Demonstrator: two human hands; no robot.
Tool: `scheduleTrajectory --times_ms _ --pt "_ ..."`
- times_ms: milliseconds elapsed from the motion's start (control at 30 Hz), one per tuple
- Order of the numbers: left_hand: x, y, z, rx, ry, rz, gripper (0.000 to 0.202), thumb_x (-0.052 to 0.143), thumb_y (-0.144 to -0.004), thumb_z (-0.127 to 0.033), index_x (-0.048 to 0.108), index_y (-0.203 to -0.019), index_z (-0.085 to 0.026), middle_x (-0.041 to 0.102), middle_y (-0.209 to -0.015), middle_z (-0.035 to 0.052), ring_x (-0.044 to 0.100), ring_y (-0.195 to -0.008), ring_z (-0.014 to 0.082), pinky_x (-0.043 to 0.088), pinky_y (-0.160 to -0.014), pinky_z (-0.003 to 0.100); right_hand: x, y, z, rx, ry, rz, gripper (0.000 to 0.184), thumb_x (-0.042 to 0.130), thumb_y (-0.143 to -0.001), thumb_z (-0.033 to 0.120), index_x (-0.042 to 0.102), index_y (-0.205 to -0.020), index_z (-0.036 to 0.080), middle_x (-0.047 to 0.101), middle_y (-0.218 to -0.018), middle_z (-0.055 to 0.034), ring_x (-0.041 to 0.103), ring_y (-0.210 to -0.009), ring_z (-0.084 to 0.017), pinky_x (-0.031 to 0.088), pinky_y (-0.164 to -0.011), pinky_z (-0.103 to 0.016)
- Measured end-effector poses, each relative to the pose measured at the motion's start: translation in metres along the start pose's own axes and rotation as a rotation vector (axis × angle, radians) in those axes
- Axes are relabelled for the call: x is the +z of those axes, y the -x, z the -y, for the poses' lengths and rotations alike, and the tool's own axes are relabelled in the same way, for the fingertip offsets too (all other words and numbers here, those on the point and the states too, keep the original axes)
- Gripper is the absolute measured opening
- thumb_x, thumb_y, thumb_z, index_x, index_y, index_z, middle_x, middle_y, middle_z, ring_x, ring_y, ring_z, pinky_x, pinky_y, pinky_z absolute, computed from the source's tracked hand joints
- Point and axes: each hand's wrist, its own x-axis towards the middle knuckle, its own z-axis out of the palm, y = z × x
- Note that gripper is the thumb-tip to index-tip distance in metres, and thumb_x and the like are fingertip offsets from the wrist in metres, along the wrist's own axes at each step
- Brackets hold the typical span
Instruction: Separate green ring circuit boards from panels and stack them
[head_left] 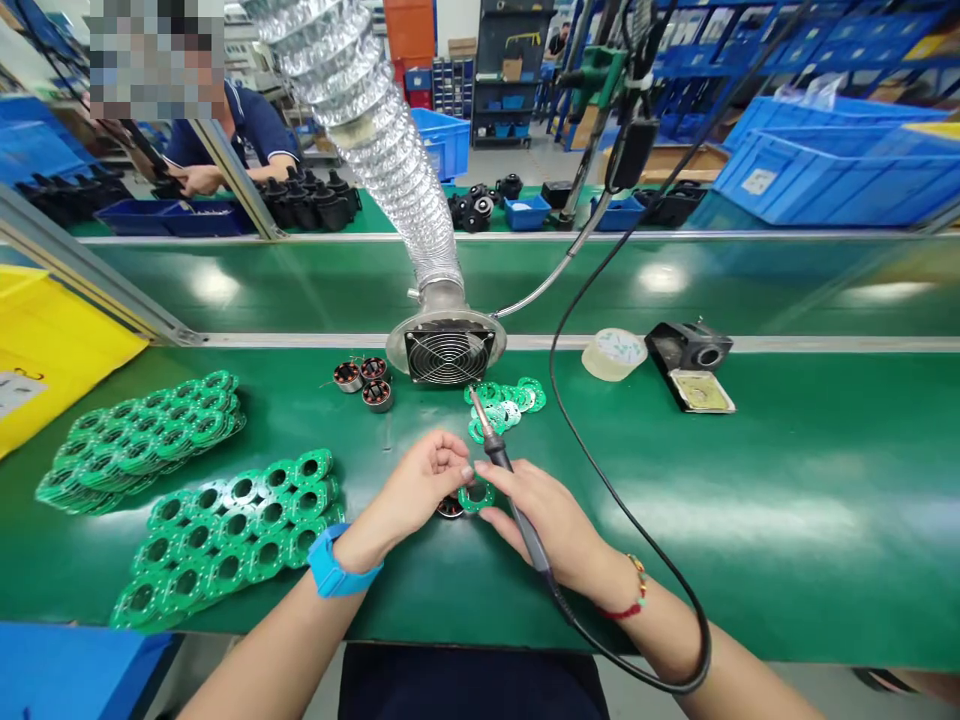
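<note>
**Green ring-shaped circuit board between two hands**

Head view: the green ring-shaped circuit board (475, 496) lies on the green surface (750, 480), right in front of the person. It touches a small round dark motor part (450, 508) on its left side.

The left hand (420, 485), with a blue band (330, 565) on the wrist, has its fingers curled together and pinches the ring's top edge. The right hand (551, 525) is wrapped tight around a black soldering iron (499, 455). The iron's tip points up and away from the ring.

Flat sheets of many green rings (225, 530) lie to the left. A small pile of loose green rings (506, 405) sits just behind the hands. Near it stands a round grey fan (448, 355) on a shiny silver hose (375, 130). Three little copper-wound parts (364, 380) sit beside the fan.
</note>
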Motion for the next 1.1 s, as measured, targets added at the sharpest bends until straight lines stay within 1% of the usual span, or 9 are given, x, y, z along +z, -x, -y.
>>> scheduleTrajectory --times_ms 133,233,333,467,533,700,833,933,1100 --pt "-0.011 0.013 0.007 0.148 -0.33 -0.077 0.03 0.057 -0.08 -0.038 0.052 -0.101 -0.017 0.057 -0.095 0.0056 0.053 -0.085 0.0155 0.044 -0.074 0.028 0.0 0.009 -0.009 0.038 0.098 -0.004 0.037 0.051 -0.09 0.021 0.042 -0.125 0.014 0.061 -0.089 -0.0087 0.051 -0.076 -0.02 0.048 -0.067 -0.034" --pt "-0.02 0.023 0.016 0.239 -0.755 0.025 0.048 0.061 -0.078 -0.031 0.046 -0.123 -0.023 0.046 -0.124 0.0072 0.042 -0.114 0.0224 0.039 -0.096 0.038 -0.005 0.016 -0.021 0.076 0.19 0.042 0.034 0.052 -0.089 0.022 0.045 -0.121 0.013 0.061 -0.086 -0.0086 0.052 -0.077 -0.021 0.048 -0.068 -0.036" --pt "-0.022 0.024 0.029 0.233 -0.954 0.108 0.051 0.065 -0.076 -0.024 0.046 -0.123 -0.021 0.047 -0.121 0.0082 0.042 -0.112 0.0254 0.037 -0.099 0.045 -0.008 0.02 -0.031 0.103 0.237 0.143 0.032 0.056 -0.087 0.022 0.05 -0.117 0.014 0.062 -0.088 -0.0094 0.055 -0.081 -0.022 0.048 -0.07 -0.038" --pt "-0.019 0.02 0.037 0.281 -0.913 0.109 0.035 0.06 -0.08 -0.022 0.048 -0.113 -0.019 0.051 -0.118 0.0079 0.044 -0.11 0.0236 0.036 -0.099 0.044 -0.006 0.023 -0.036 0.132 0.231 0.228 0.033 0.056 -0.085 0.019 0.054 -0.118 0.016 0.063 -0.107 -0.0128 0.055 -0.103 -0.027 0.048 -0.083 -0.043" --pt "-0.019 0.02 0.033 0.248 -0.85 0.11 0.038 0.058 -0.08 -0.02 0.044 -0.116 -0.019 0.051 -0.12 0.0083 0.045 -0.112 0.0226 0.035 -0.1 0.042 -0.007 0.023 -0.034 0.134 0.201 0.179 0.034 0.051 -0.088 0.018 0.052 -0.122 0.016 0.063 -0.112 -0.013 0.055 -0.107 -0.026 0.047 -0.085 -0.045" --pt "-0.022 0.024 0.014 0.17 -0.939 0.117 0.035 0.056 -0.079 -0.021 0.045 -0.112 -0.018 0.052 -0.111 0.0076 0.046 -0.105 0.0217 0.038 -0.094 0.039 -0.024 0.024 -0.019 0.224 0.04 0.028 0.041 0.046 -0.093 0.018 0.042 -0.134 0.021 0.068 -0.098 -0.0037 0.063 -0.082 -0.015 0.052 -0.072 -0.03" --pt "-0.019 0.024 0.005 0.27 -1.193 0.216 0.033 0.057 -0.08 -0.023 0.052 -0.113 -0.022 0.053 -0.103 0.0054 0.043 -0.096 0.0227 0.038 -0.088 0.041 -0.031 0.03 -0.003 0.374 -0.101 -0.1 0.026 0.053 -0.09 0.022 0.058 -0.116 0.021 0.064 -0.102 -0.0052 0.061 -0.092 -0.014 0.052 -0.078 -0.025" --pt "-0.015 0.022 0.006 0.279 -1.306 0.209 0.037 0.055 -0.081 -0.024 0.054 -0.117 -0.024 0.051 -0.103 0.0072 0.043 -0.093 0.0239 0.039 -0.084 0.042 -0.027 0.039 0.003 0.513 -0.192 -0.254 0.015 0.058 -0.086 0.024 0.061 -0.1 0.021 0.063 -0.095 -0.0061 0.062 -0.086 -0.015 0.054 -0.073 -0.027" --pt "-0.019 0.021 0.01 0.258 -1.154 0.227 0.045 0.053 -0.083 -0.023 0.044 -0.127 -0.022 0.051 -0.112 0.0068 0.046 -0.103 0.0222 0.039 -0.092 0.039 -0.016 0.056 0.006 0.75 -0.366 -0.368 0.018 0.056 -0.086 0.035 0.06 -0.09 0.017 0.065 -0.073 -0.0047 0.064 -0.061 -0.016 0.053 -0.055 -0.027"
